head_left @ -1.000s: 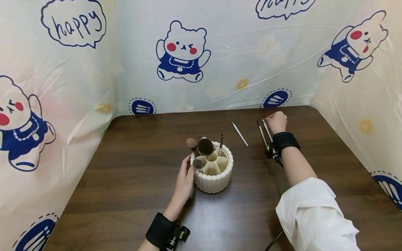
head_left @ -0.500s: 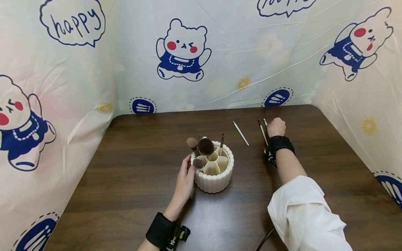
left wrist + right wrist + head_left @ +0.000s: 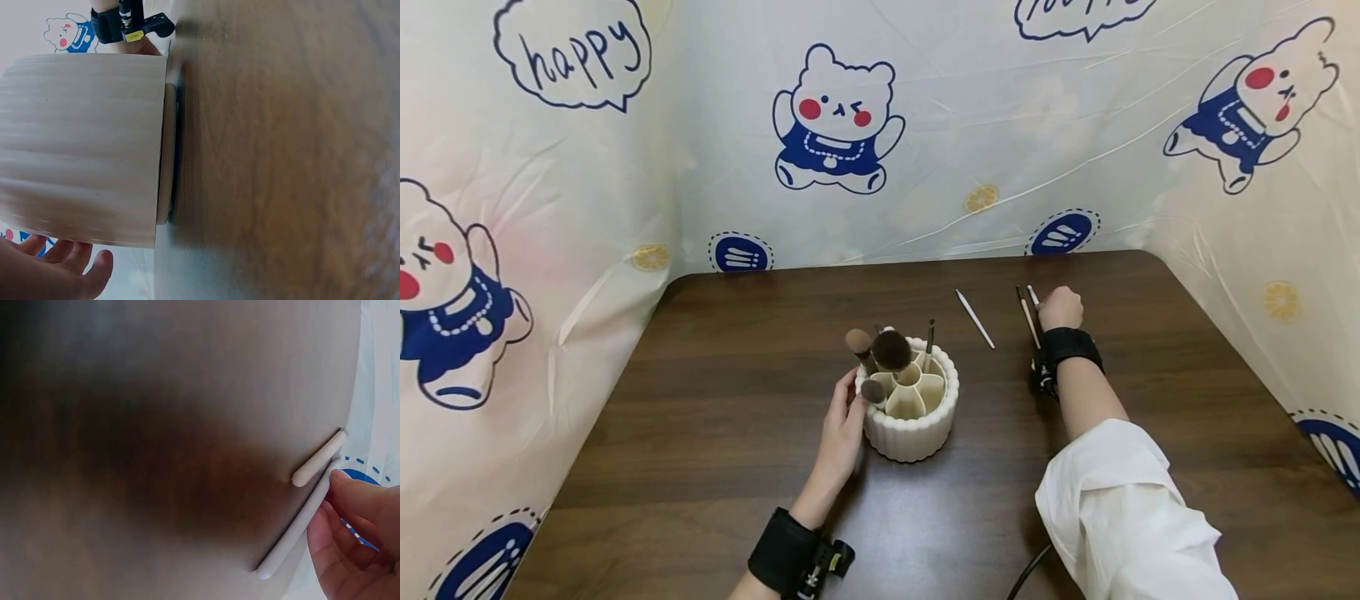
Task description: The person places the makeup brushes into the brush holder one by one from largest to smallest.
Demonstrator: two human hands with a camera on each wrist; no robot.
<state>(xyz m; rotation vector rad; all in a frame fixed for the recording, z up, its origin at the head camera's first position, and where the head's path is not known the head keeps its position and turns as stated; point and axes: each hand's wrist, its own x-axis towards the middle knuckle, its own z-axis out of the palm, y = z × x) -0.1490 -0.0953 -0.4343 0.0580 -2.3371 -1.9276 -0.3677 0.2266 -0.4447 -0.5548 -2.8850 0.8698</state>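
Note:
A white fluted makeup brush holder (image 3: 912, 437) stands on the table, its inside split into compartments. My left hand (image 3: 841, 429) rests against its left side; in the left wrist view the fingers (image 3: 75, 256) touch the wall. Several makeup brushes (image 3: 891, 352) stand in the holder, bristles up, while its front and right compartments look empty. At the right, my right hand (image 3: 1062, 308) pinches a thin white stick (image 3: 294, 531) between thumb and fingers, low over the table. Beside that lies a slim pale-handled brush (image 3: 1028, 317) with a dark tip.
Another thin white stick (image 3: 974, 319) lies between the holder and the right hand. A brown wooden table (image 3: 700, 400) spans the scene, with a printed curtain (image 3: 925, 125) behind and at both sides. A black cable (image 3: 1030, 571) runs beside the right sleeve.
My right hand has shifted slightly left and nearer, onto the white stick, and its forearm has swung left. My left hand and the brush holder have stayed put.

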